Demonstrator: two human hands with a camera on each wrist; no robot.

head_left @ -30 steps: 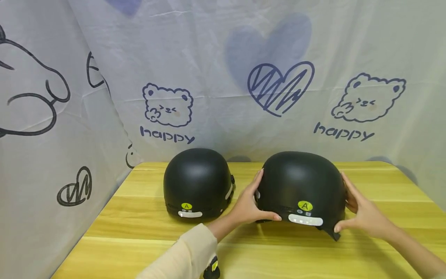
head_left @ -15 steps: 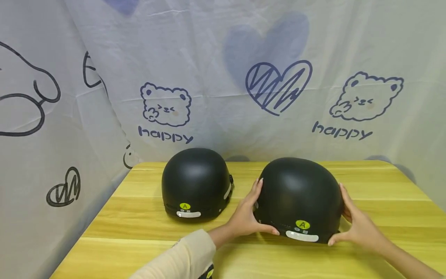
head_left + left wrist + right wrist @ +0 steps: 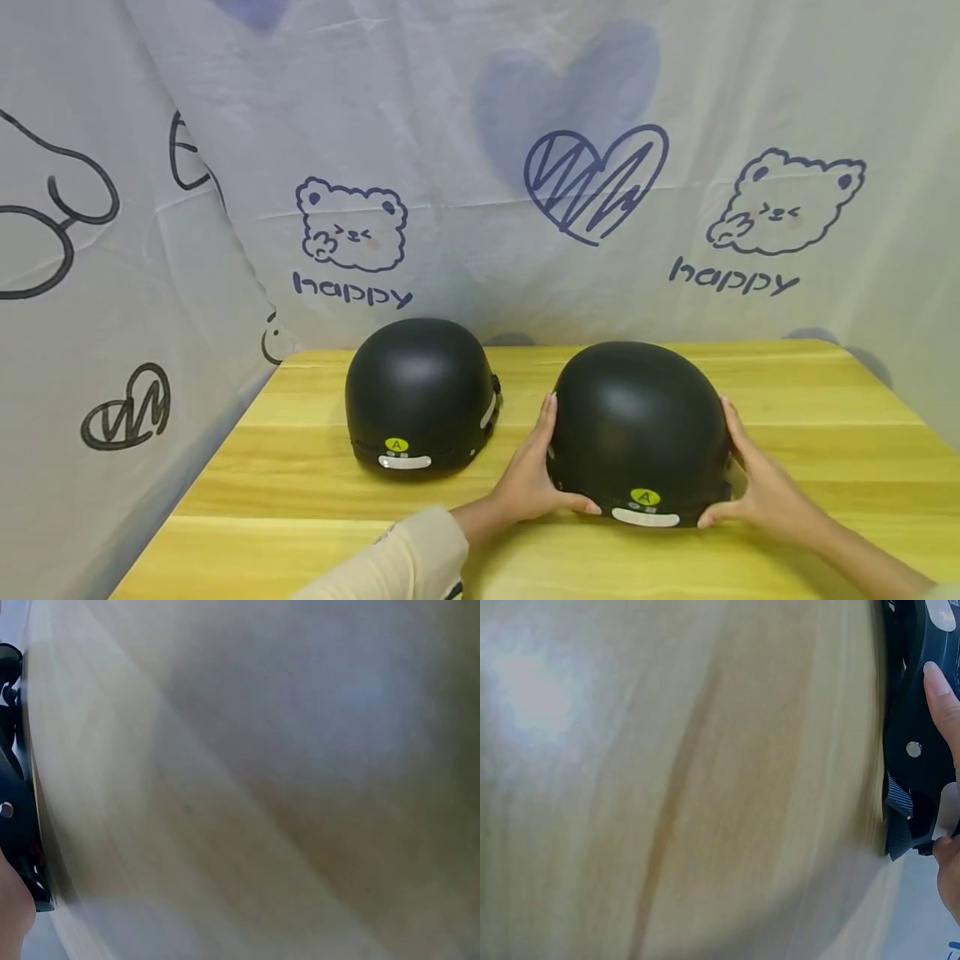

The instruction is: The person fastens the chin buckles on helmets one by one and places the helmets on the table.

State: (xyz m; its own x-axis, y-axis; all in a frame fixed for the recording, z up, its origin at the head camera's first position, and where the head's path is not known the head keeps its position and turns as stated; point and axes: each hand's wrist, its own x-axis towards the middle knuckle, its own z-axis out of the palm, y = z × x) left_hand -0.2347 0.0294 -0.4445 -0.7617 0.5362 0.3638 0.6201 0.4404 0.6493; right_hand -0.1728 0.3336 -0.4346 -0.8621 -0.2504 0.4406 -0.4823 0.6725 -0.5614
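Note:
In the head view a matte black helmet [image 3: 637, 417], with a yellow "A" sticker and a white reflective strip on its near side, sits dome up on the right half of the wooden table. My left hand [image 3: 528, 479] grips its left side, thumb along the lower rim. On the opposite side my right hand [image 3: 768, 487] holds it the same way, its thumb by the strip's right end. The right wrist view shows the helmet's lower edge [image 3: 907, 712] close to the tabletop. Only a sliver of the helmet [image 3: 15, 802] shows in the left wrist view.
A second black helmet [image 3: 420, 396] of like kind stands to the left, a short gap from my left hand. Behind the wooden table [image 3: 300, 533] hangs a pale cloth [image 3: 450, 150] printed with hearts and bears; another cloth side borders the left.
Between my hands, the helmet has come down and its near rim has tipped lower. The dangling strap seen beneath it earlier is hidden now. The left helmet has stayed in place.

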